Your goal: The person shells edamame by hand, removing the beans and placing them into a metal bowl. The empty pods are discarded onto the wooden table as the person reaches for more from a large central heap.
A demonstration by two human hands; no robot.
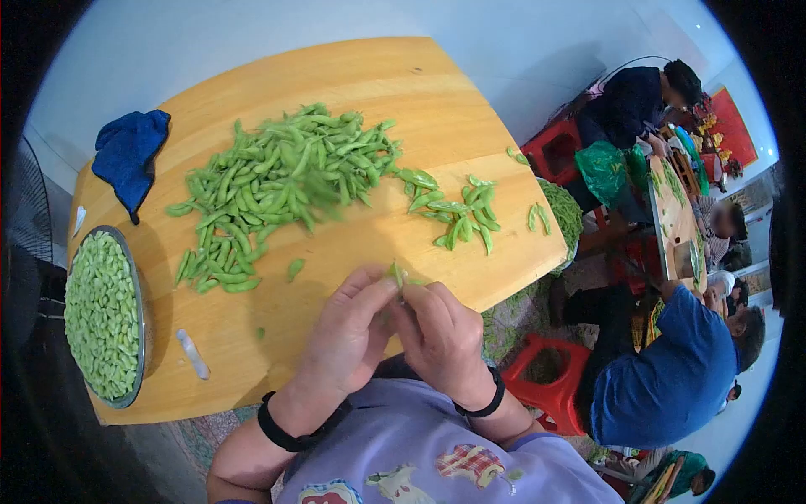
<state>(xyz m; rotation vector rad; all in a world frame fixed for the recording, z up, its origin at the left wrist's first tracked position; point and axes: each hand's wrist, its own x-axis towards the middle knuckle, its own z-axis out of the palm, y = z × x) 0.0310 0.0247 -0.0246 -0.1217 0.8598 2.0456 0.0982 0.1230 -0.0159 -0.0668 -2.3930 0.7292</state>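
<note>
Bare table (222, 332) lies at nine o'clock, edge at six; left hand (346, 323) and right hand (445, 334) pinch a pod (395, 273), fingertips drawn together.

The pods (285, 164) look matt, the wooden table (369, 80) smooth.

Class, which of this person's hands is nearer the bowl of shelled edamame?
The left hand: it is right of the bowl, not touching it; the right hand is farther right.
</note>
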